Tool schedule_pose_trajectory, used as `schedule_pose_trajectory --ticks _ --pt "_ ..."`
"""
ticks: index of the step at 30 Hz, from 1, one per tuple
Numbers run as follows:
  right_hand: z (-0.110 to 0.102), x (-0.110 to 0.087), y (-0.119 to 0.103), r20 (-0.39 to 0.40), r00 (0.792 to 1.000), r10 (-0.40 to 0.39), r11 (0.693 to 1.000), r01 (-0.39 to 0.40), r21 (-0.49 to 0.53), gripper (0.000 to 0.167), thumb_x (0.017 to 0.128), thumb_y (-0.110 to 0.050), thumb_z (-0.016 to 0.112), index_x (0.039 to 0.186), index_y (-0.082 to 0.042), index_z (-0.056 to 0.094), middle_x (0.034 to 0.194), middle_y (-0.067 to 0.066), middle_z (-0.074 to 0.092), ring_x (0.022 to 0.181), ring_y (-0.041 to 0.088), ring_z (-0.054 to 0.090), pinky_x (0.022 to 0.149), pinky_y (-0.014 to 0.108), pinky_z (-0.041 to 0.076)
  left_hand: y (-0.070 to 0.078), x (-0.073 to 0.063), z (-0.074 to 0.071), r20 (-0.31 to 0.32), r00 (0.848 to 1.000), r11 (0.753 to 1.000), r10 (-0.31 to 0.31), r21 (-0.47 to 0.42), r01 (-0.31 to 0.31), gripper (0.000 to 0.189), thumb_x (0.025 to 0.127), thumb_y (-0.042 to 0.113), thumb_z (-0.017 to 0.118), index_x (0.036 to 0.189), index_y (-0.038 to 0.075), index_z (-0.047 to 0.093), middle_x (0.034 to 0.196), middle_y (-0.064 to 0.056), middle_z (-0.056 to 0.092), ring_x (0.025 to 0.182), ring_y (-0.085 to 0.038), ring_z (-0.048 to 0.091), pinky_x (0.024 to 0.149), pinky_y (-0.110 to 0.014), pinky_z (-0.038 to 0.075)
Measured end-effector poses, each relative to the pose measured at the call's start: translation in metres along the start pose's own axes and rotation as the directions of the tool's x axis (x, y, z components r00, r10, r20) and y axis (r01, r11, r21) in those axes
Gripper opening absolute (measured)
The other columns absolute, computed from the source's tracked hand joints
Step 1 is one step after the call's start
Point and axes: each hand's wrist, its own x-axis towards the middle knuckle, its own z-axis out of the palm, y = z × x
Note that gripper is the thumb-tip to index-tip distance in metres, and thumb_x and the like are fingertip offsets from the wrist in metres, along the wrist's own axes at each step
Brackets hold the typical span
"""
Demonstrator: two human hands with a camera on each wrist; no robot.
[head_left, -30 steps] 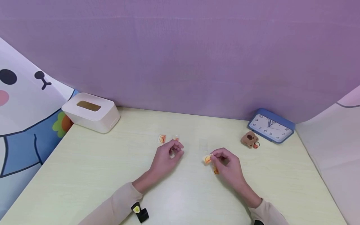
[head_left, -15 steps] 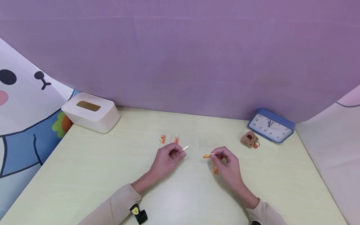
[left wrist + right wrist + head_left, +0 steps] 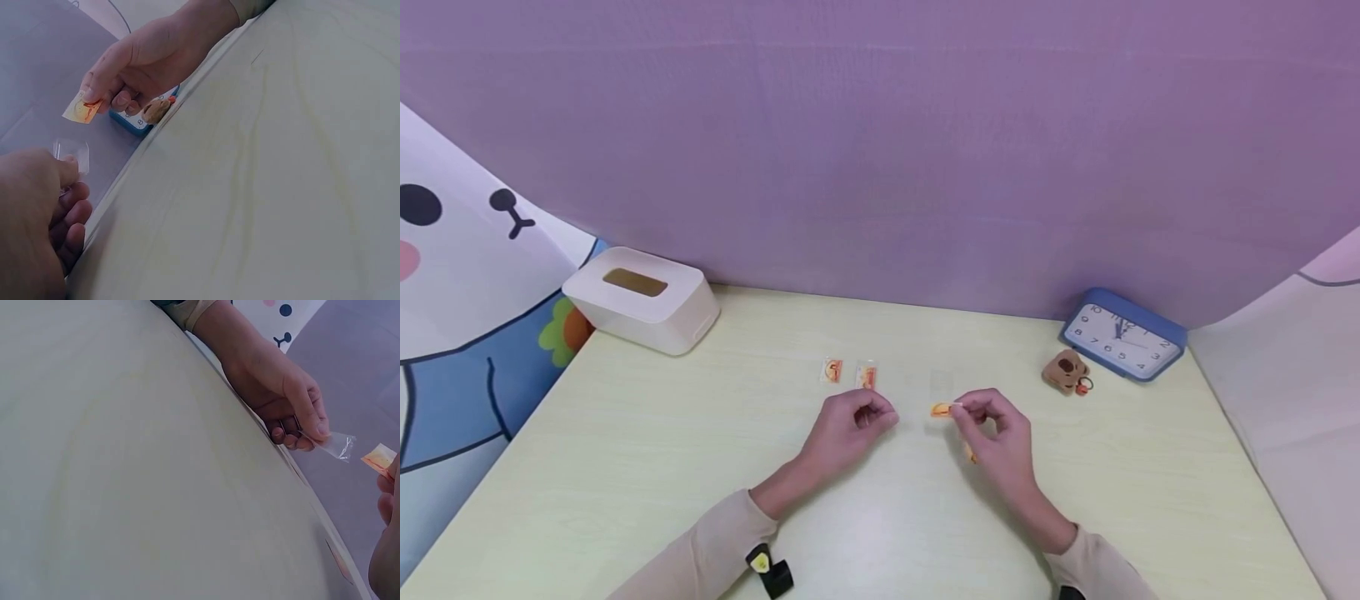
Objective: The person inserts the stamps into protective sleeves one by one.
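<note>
My left hand (image 3: 844, 429) pinches a small clear plastic bag (image 3: 339, 445) between thumb and forefinger. The bag's free end points toward my right hand (image 3: 1006, 442), which holds a small orange-and-yellow printed card (image 3: 940, 410) by one edge. In the right wrist view a narrow gap separates card and bag. Two similar cards, each apparently in a clear bag, lie flat beyond my left hand: a left one (image 3: 832, 370) and a right one (image 3: 867, 375). Another orange piece (image 3: 971, 453) lies partly hidden under my right hand.
A faint clear bag (image 3: 942, 383) lies on the pale table (image 3: 865, 533) beyond my right hand. At the back left stands a white tissue box (image 3: 643, 300). A blue clock (image 3: 1123, 337) and a brown bear-head keychain (image 3: 1065, 372) occupy the back right.
My right hand has moved left with the card, nearer the left hand, and the card has turned. My left hand has shifted slightly toward me, uncovering more of the right card behind it.
</note>
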Motion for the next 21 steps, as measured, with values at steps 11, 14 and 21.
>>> schedule_pose_trajectory --ticks 11,14,21 --pt "0.011 0.002 -0.001 0.003 0.992 -0.128 0.992 0.128 -0.013 0.008 0.095 0.006 0.082 0.1 0.002 0.078 0.091 0.009 0.077 0.079 0.008 0.061 0.074 0.017 0.052 0.0 0.0 0.001 0.018 1.0 1.0 0.025 0.005 -0.025 0.009 0.098 0.007 0.085 0.093 0.014 0.081 0.084 0.007 0.072 0.073 -0.008 0.058 0.067 -0.023 0.05" --pt "0.012 0.003 0.001 0.01 0.991 -0.133 0.991 0.133 -0.027 0.005 0.097 0.002 0.083 0.1 0.002 0.079 0.091 0.01 0.078 0.079 0.008 0.06 0.074 0.017 0.051 -0.001 0.0 0.001 0.018 0.999 0.999 0.034 0.007 -0.034 0.009 0.098 0.007 0.085 0.093 0.014 0.082 0.084 0.007 0.072 0.073 -0.008 0.058 0.067 -0.023 0.05" --pt "0.012 0.003 0.004 0.033 0.99 -0.137 0.99 0.138 -0.041 0.004 0.098 -0.001 0.083 0.099 -0.001 0.079 0.09 0.009 0.078 0.078 0.009 0.06 0.073 0.017 0.05 0.0 0.0 0.001 0.026 0.999 0.999 0.039 0.013 -0.039 0.008 0.098 0.007 0.085 0.094 0.013 0.082 0.084 0.007 0.073 0.073 -0.008 0.058 0.067 -0.023 0.05"
